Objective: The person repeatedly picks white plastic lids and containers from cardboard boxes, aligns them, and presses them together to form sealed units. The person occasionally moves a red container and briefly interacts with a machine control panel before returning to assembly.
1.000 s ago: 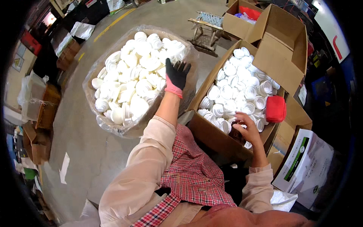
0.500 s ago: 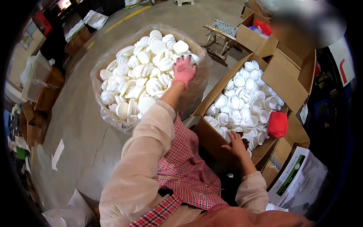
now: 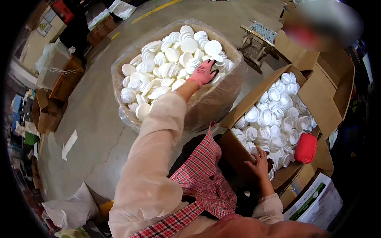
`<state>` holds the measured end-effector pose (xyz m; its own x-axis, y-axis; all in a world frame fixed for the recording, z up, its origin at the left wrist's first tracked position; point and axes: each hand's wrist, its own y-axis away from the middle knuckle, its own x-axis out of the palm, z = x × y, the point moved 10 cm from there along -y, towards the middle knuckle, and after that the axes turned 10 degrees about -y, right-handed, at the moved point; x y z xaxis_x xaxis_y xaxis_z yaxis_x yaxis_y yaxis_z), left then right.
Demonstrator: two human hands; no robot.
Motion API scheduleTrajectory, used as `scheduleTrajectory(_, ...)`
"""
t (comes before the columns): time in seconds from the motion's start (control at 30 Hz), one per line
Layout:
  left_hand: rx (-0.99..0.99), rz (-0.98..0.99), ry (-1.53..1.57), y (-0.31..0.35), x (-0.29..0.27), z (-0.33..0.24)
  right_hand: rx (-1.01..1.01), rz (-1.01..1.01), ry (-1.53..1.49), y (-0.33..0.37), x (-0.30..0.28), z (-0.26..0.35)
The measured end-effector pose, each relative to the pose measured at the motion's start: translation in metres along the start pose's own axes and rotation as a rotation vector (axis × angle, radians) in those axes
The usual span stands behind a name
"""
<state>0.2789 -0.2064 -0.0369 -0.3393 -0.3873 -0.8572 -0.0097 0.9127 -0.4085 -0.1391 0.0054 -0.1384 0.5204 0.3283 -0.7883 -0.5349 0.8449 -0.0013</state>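
Note:
My left hand (image 3: 203, 74), in a pink glove with dark fingertips, reaches over the near right part of a pile of white stepped plastic discs (image 3: 173, 54). Its fingers are apart on or just above the discs. They fill a large carton with a clear plastic liner (image 3: 216, 97). To the right, my bare right hand (image 3: 260, 166) is at the near edge of a second cardboard box (image 3: 234, 147), fingers apart over white ring-shaped lids (image 3: 278, 119). Something dark beside those fingertips is too shaded to make out. A red pouch (image 3: 305, 148) lies on the box's right side.
Raised flaps (image 3: 321, 99) stand along the second box's far right side. A small stool (image 3: 258, 39) stands behind the two boxes. A white printed package (image 3: 317, 204) leans at the lower right. A pale sack (image 3: 73, 208) lies at the lower left.
The whole view has shifted, so both boxes appear farther right. Against the pile, my left hand has moved slightly left and nearer. My right hand stays at the second box's near edge.

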Motion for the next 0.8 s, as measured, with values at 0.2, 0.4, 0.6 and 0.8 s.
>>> scheduleTrajectory(0.2, -0.144, -0.134, -0.502, 0.044, -0.083, 0.081, 0.018, -0.024, -0.021, 0.0, -0.001, -0.007)
scheduleTrajectory(0.4, -0.266, 0.072, -0.3, 0.06, -0.08, 0.109, 0.099, 0.019, -0.025, -0.004, -0.008, 0.0)
scheduleTrajectory(0.6, -0.245, -0.119, -0.177, 0.075, -0.115, 0.103, 0.034, -0.022, 0.069, 0.004, -0.005, -0.001)
scheduleTrajectory(0.8, -0.594, -0.477, -0.442, 0.13, -0.226, 0.208, 0.057, -0.042, 0.066, 0.008, -0.003, -0.005)
